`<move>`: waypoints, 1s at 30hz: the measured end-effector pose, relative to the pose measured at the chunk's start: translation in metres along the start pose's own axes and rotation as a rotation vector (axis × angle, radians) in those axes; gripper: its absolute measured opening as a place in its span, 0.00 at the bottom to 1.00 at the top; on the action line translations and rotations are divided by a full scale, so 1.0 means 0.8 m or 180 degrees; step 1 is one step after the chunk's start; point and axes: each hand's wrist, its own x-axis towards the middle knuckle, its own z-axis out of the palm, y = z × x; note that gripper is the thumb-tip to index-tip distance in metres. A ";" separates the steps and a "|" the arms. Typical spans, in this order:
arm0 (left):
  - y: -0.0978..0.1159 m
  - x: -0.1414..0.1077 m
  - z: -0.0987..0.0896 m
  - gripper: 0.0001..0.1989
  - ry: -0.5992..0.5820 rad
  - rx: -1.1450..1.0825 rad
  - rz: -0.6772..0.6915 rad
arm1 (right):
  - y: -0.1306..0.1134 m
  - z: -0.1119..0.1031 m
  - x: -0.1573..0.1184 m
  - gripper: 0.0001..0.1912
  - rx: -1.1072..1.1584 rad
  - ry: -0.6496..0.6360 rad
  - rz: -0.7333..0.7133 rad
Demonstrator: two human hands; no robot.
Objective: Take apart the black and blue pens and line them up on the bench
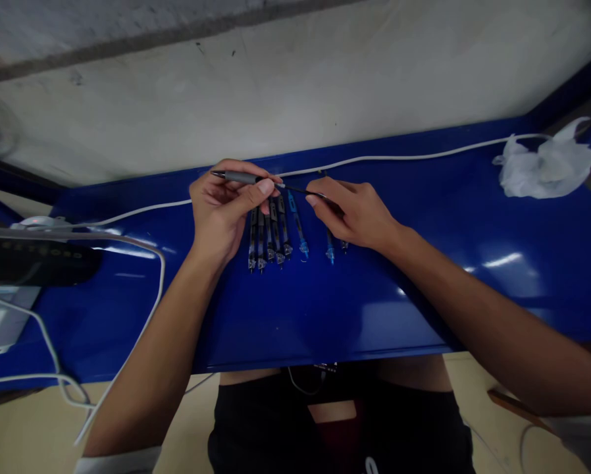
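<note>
My left hand (226, 210) pinches a grey and black pen barrel (241, 177) between thumb and fingers, its dark tip pointing left. A thin dark refill (298, 189) runs from the barrel's right end to my right hand (349, 207), whose fingers are closed on it. Below and between the hands, several black pens (276, 230) lie side by side on the blue table. A blue pen (298, 224) lies just right of them. Another blue pen (330, 249) and a dark one (345, 246) stick out from under my right hand.
The blue table (285, 316) meets a pale wall at the back. A white cable (389, 158) runs along its rear. At the right lies a crumpled white plastic bag (545, 164). A black cylinder (39, 261), a white box (4, 322) and looping cables occupy the left.
</note>
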 end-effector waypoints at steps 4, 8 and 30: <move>-0.002 -0.002 -0.004 0.16 0.0001 0.0595 0.0102 | 0.000 0.001 0.000 0.15 0.0047 0.0028 0.0030; -0.011 0.000 -0.013 0.18 -0.0072 0.1087 0.0405 | 0.001 0.000 0.000 0.15 0.0052 0.0022 0.0055; -0.008 0.014 -0.017 0.16 0.0785 -0.0907 -0.0084 | 0.006 0.004 0.000 0.13 0.0073 0.0339 0.0006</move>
